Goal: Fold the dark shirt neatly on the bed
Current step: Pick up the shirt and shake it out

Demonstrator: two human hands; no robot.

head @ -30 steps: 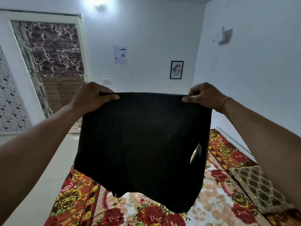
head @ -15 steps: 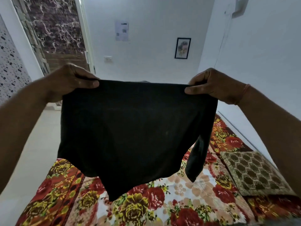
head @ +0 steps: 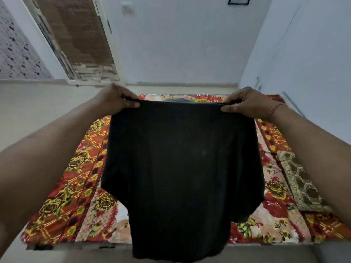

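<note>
Left hand [head: 115, 100]: pinching top left corner of dark shirt [head: 182, 168].
Right hand [head: 248, 104]: pinching top right corner.
Shirt: hanging above floral bed [head: 76, 186].

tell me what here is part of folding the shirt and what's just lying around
Part of the job: dark shirt, left hand, right hand, floral bed cover.
Just there: patterned cushion, framed picture, wall switch.

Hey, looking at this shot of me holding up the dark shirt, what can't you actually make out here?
All in the head view:
- Bed middle: hidden behind the dark shirt.
- Shirt's bottom hem: cut off by the lower frame edge.
- Grey item behind the shirt's top edge: mostly covered, unidentifiable.
- Wall picture: cropped by the top edge.
- Fingertips of left hand and right hand: tucked behind fabric.
</note>
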